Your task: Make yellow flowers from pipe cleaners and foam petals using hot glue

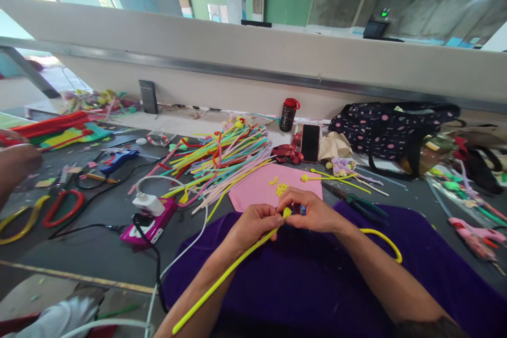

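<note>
My left hand (253, 226) pinches a long yellow pipe cleaner (227, 274), whose fuzzy tail slants down to the lower left across my forearm. Fingertips of my right hand (309, 211) meet the left ones and are closed on a small yellow tuft (287, 212) at the upper end of the pipe cleaner. Something small and blue shows at my right palm; I cannot make out what. A curved yellow length (386, 237) comes out from behind my right forearm. Small yellow pieces (281, 189) lie on a pink sheet (253, 185) just beyond my hands.
A heap of coloured pipe cleaners (222, 156) lies ahead, with a phone (310, 142) and bottle (289, 114) behind. Pliers (362, 203) and a pink glue gun (475, 235) are right; a power strip (148, 224) and red-handled scissors (63, 208) left. Another person's hand (19, 161) reaches in.
</note>
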Demonstrator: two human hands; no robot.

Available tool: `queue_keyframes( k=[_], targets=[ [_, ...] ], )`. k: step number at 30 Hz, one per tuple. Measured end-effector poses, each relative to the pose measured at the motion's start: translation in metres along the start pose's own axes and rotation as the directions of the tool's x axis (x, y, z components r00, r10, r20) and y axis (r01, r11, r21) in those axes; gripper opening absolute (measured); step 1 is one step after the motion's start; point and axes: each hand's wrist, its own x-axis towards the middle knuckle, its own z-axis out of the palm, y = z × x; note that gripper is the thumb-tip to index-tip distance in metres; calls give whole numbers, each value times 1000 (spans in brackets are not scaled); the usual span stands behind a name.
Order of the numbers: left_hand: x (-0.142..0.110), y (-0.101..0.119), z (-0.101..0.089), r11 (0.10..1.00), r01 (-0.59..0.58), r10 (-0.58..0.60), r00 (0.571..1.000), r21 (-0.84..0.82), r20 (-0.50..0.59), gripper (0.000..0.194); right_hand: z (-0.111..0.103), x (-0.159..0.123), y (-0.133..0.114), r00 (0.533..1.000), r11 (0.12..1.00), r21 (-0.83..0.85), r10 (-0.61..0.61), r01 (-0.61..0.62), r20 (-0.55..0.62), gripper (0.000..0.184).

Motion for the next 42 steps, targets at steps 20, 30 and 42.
queue_keyframes(
  k=[20,30,42],
  targets=[
    [-2,4,0,962,-143,118,986,-231,-118,22,4,3,9,900,870,398,390,-291,-194,25],
    [1,7,-4,964,-126,88,983,-234,-163,21,-26,-25,-16,905,942,79,334,-325,-262,24],
    [2,5,-3,959,-182,153,978,-218,-144,21,31,-77,6,877,559,-682,377,-472,-299,43]
  ],
)
